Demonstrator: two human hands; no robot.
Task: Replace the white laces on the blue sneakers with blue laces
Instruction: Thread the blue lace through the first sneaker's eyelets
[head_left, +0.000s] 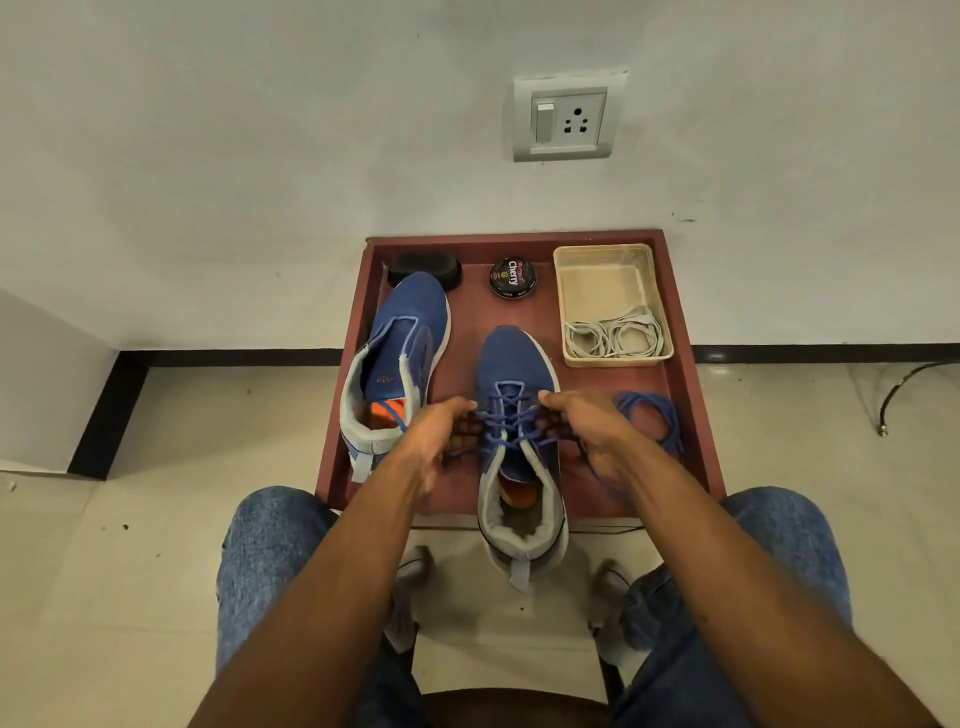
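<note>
Left hand (448, 434) sits against the left flank of the nearer sneaker (519, 447), fingers curled inward at the eyelet row and pinching the blue lace (511, 415); palm turned toward the shoe, forearm running straight up from the lower edge of the view.

Left to right across the tray (696, 415): the second sneaker (400, 358) lies unlaced at the left, tongue open, toe touching a black brush (426, 267) at the rear corner. A round polish tin (513, 278) stands behind the nearer sneaker. The nearer sneaker carries several crossings of blue lace over its tongue; its heel overhangs the tray's near edge. Right hand (587, 431) mirrors the left on the opposite flank, fingers curled and gripping the other run of the same lace. A beige basket (608, 260) at the rear right holds the removed white laces (613, 335). A spare blue lace (654, 415) lies coiled just beside the right hand.

Assessment: lacing of the nearer sneaker appears well advanced, upper eyelets likely outstanding. To do it well, draw both ends with even tension, keep the lace flat and untwisted, and match end lengths before the next crossing. Uneven pulling risks lopsided ends.
</note>
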